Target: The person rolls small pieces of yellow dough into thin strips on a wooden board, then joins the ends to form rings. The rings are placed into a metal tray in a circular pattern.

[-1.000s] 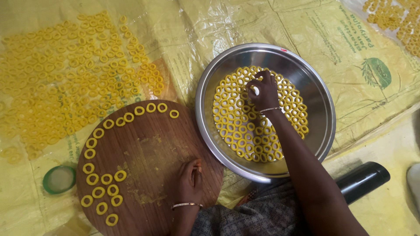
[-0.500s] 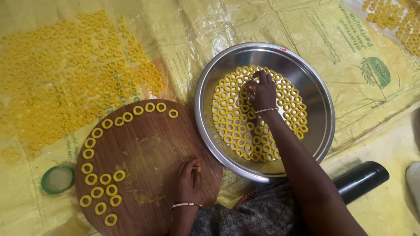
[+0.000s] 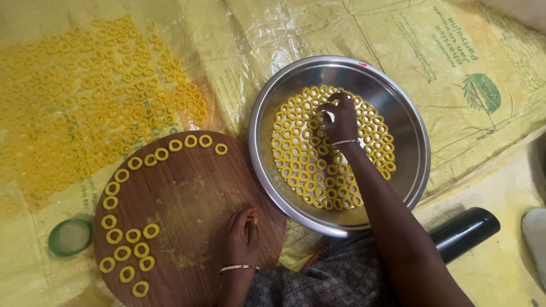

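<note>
My right hand (image 3: pixel 339 117) reaches into a round steel bowl (image 3: pixel 398 113) lined with several yellow dough rings (image 3: pixel 296 153), its fingertips pinched at a ring near the top of the layer. My left hand (image 3: pixel 243 230) rests with fingers curled on a round wooden board (image 3: pixel 187 199); whether it holds anything is hidden. More yellow rings (image 3: pixel 122 239) lie along the board's left and upper edge.
A large spread of yellow rings (image 3: pixel 85 113) dries on the yellow plastic sheet (image 3: pixel 398 34) to the upper left. A small green lid (image 3: pixel 69 236) lies left of the board. A black cylinder (image 3: pixel 463 230) lies at the lower right.
My right hand has shifted slightly within the bowl, toward its upper middle. My left hand stays on the board.
</note>
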